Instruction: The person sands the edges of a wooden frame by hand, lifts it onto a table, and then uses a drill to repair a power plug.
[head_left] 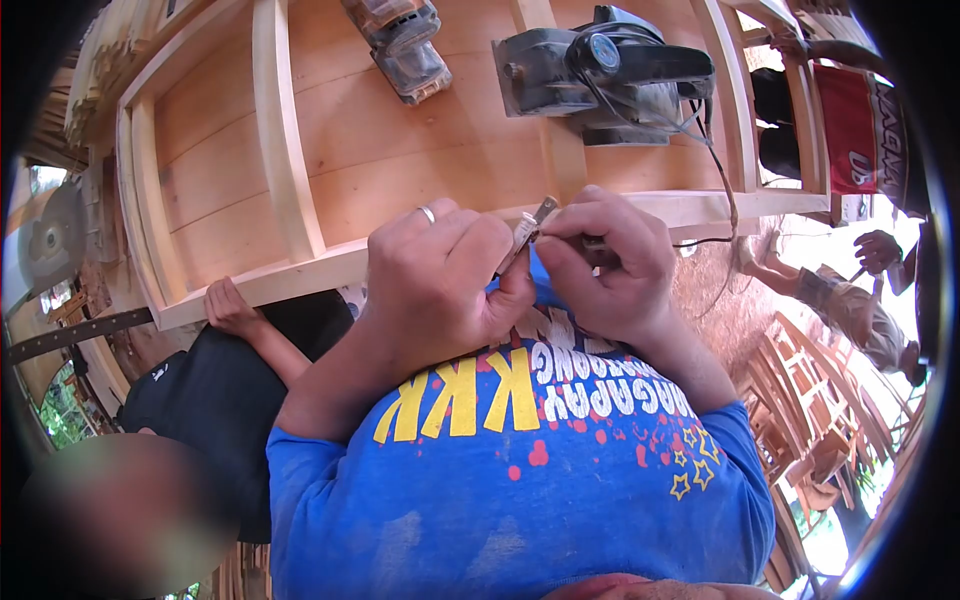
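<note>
My left hand [440,270], with a ring on one finger, is closed around a small flat piece with a metal end and a white patch [524,232]. Its exact kind is too small to make out. At the upper end of this piece, my right hand [615,250] pinches with thumb and forefinger; whatever lies between those fingertips is hidden. Both hands are close together in front of my blue shirt [560,450], by the near rail of a wooden frame panel [370,140].
On the panel lie a dusty dark power tool [620,75] with a coiled cord and a smaller dusty tool [400,50]. A person's hand [232,305] rests on the rail at left. Other people stand at right, near stacked wooden pieces [820,400].
</note>
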